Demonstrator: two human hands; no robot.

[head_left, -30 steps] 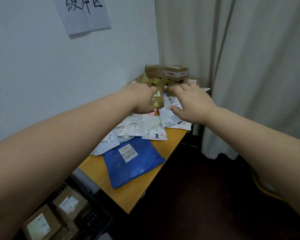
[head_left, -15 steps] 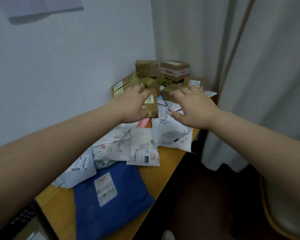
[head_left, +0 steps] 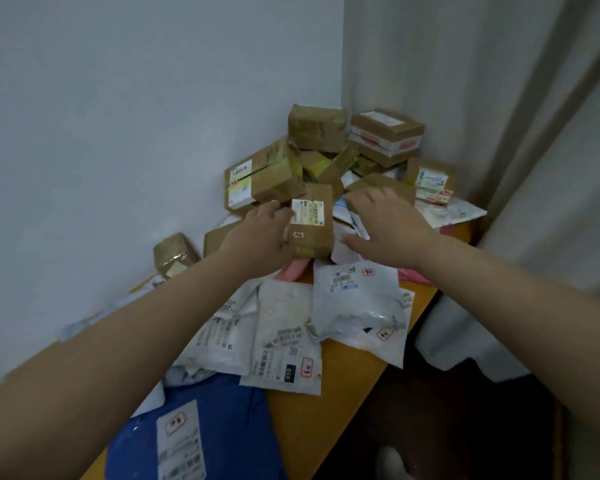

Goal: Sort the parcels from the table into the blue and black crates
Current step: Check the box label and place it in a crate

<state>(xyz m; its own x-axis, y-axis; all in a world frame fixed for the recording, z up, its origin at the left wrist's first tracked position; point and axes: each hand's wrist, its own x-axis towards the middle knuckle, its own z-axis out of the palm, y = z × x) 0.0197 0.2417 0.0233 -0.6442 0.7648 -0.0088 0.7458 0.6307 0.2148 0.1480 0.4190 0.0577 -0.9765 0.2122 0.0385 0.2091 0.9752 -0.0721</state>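
My left hand (head_left: 257, 237) fingers clasp the small taped box (head_left: 310, 221): stiff, probably light, best held by its sides. Right hand (head_left: 383, 225) fingers are spread wide just beside it.

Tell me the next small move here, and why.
Probably lift the small box clear of the pile. The left hand already grips its left side, with the thumb at its lower edge, and it stands tilted above the mailers. The right hand hovers open beside it and could steady its right side. No crates are in view, so its destination cannot be told.
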